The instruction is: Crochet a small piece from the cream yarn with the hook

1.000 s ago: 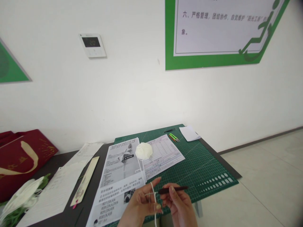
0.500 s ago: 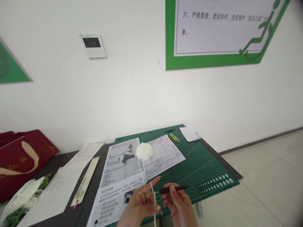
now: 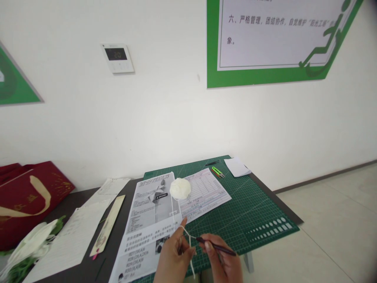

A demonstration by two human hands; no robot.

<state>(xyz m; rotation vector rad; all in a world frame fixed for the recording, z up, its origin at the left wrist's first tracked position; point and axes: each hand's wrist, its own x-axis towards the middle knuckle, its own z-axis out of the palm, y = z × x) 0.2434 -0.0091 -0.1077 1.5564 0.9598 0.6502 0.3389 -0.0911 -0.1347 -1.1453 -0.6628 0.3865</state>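
Note:
White yarn [image 3: 185, 229] runs over the raised index finger of my left hand [image 3: 173, 255], and its thumb and fingers pinch the strand, leaving a loose tail below. In my right hand [image 3: 222, 259] is a crochet hook [image 3: 220, 248] with a dark handle, gripped between thumb and fingers. The hook's tip points left and meets the yarn between my hands. A ball of white yarn [image 3: 180, 188] rests beyond them on printed sheets, and a thread trails from it toward my left hand.
A green cutting mat [image 3: 250, 212] covers the table's right part. On it lie green thread snips [image 3: 217, 171], a dark slim tool [image 3: 212, 162] and white paper [image 3: 237, 167]. Leftward are a pattern sheet [image 3: 138, 228], a bookmark [image 3: 107, 226], handwritten pages [image 3: 73, 232], crocheted flowers [image 3: 32, 247] and a red bag [image 3: 32, 196].
My left hand has turned and its index finger sits lower. The hook has tilted, its handle end now lower, and the yarn is drawn toward its tip. The ball stays on the sheets.

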